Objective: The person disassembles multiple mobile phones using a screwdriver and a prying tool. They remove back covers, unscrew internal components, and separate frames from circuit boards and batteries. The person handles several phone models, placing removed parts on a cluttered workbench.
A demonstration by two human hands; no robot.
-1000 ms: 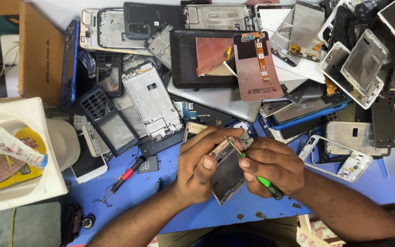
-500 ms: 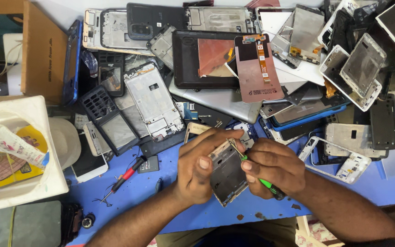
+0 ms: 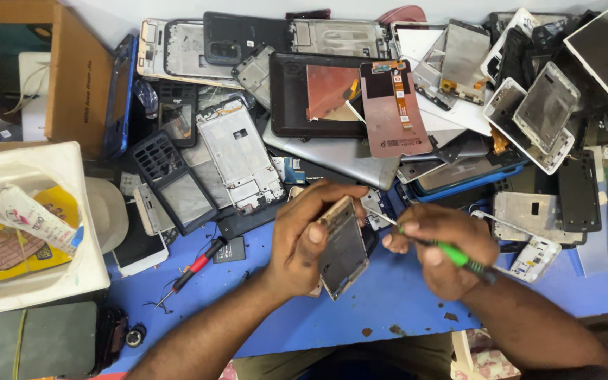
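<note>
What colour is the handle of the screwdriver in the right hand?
Green with a black end, on the screwdriver in the right hand; head view.

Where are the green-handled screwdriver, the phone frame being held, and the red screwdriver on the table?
green-handled screwdriver [image 3: 453, 255], head view, on the green handle.
phone frame [image 3: 345, 255], head view, middle of its dark face.
red screwdriver [image 3: 198, 265], head view, on the red handle.

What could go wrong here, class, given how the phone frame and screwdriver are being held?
The screwdriver tip points toward the left hand gripping the phone frame; a slip might jab a finger. The frame is held tilted above the table, so any freed small part could drop among the piled phone parts.
</note>
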